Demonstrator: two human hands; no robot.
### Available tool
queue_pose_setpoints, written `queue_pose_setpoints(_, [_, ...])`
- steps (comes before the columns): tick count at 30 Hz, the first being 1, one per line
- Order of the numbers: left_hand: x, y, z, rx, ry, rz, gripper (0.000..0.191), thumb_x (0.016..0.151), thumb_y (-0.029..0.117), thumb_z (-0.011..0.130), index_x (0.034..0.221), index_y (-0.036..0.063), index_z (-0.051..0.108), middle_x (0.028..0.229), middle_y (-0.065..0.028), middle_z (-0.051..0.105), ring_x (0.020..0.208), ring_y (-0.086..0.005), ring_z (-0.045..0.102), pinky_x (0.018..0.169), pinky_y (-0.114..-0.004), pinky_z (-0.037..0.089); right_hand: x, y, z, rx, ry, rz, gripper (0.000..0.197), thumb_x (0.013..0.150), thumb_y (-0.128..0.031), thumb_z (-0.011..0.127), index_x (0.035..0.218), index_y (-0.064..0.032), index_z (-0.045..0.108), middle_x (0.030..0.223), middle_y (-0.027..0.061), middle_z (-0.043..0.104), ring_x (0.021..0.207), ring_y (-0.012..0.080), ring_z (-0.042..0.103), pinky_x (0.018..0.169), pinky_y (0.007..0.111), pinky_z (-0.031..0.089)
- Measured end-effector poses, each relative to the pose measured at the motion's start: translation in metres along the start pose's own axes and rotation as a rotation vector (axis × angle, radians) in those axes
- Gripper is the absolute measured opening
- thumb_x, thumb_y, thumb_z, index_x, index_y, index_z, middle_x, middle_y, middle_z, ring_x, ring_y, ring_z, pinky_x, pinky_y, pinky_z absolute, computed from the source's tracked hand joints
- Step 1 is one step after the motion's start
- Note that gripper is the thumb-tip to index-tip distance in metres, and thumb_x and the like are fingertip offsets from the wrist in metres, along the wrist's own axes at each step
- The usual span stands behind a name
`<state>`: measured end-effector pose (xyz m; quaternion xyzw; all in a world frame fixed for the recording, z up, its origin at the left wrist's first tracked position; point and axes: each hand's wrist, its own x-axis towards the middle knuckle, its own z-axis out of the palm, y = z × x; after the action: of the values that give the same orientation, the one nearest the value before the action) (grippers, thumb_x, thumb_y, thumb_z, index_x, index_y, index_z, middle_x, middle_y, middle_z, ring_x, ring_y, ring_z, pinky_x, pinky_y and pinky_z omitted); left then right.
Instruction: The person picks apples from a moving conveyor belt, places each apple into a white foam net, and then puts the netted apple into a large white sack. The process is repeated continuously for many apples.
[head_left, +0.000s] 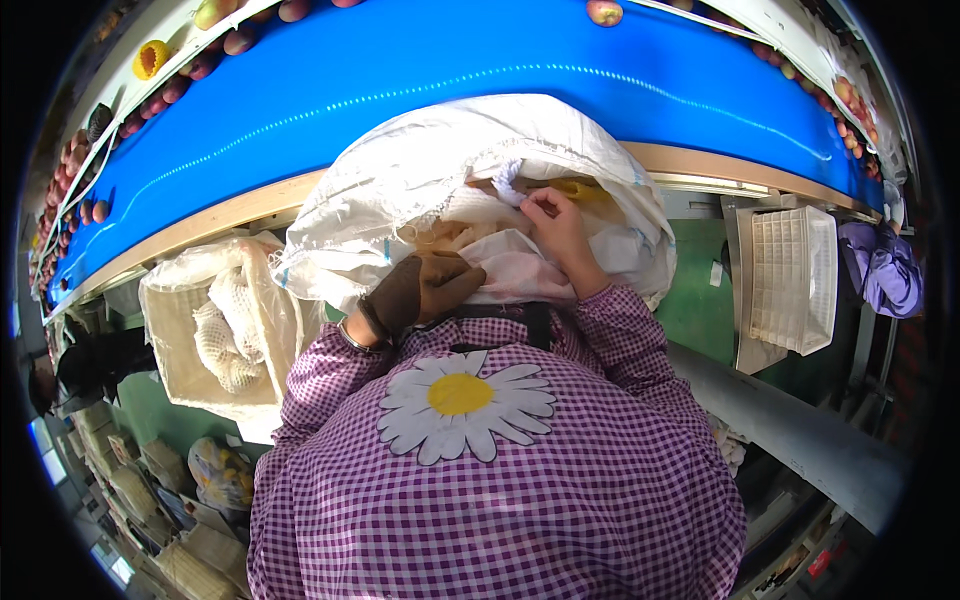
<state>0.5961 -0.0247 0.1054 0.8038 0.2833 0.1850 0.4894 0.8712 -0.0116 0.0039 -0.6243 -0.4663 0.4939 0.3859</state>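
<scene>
A large white woven sack (465, 142) with frayed edges lies gaping before me, against the front edge of the blue conveyor belt (420, 67). Pale foam netting (480, 210) and something yellow (581, 189) show inside its mouth. My bare right hand (559, 225) is over the opening, fingers curled, its fingertips at the lower end of a whitish twisted piece (508, 180). My left hand (435, 285), in a brown glove, rests at the near rim beside a pinkish-white cloth or liner (517, 270). Its fingers are bent, and their undersides are hidden.
Apples (176, 88) line the belt's far side. At left stands a plastic-lined crate (172, 345) holding white foam nets (229, 337). On the right are a white plastic crate (795, 270), a grey pipe (795, 427) and a person's purple sleeve (885, 270). A wooden rail (697, 161) edges the belt.
</scene>
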Motion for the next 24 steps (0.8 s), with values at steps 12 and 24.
queue_pose_setpoints(12, [0.001,-0.015,-0.012,-0.63,0.593,-0.508,0.033,0.104,0.03,0.055,0.117,0.0018,0.066,0.1,-0.0047,0.069,0.087,-0.0122,0.064,0.074,-0.025,0.051,-0.004,-0.007,0.004,-0.303,-0.18,-0.095,0.042,0.086,-0.025,0.072,0.121,-0.0019,0.065,0.118,0.023,0.063,0.106,0.0361,0.062,0.089,0.04,0.051])
queue_pose_setpoints(24, [0.044,0.035,-0.027,-0.75,0.404,0.047,0.037,0.104,0.022,0.053,0.134,0.0003,0.055,0.13,-0.0111,0.061,0.121,-0.0197,0.058,0.105,-0.033,0.045,-0.075,-0.149,-0.043,0.142,-0.355,-0.255,0.04,0.088,-0.01,0.075,0.121,-0.0012,0.056,0.106,0.0075,0.067,0.097,0.0121,0.063,0.082,0.029,0.051])
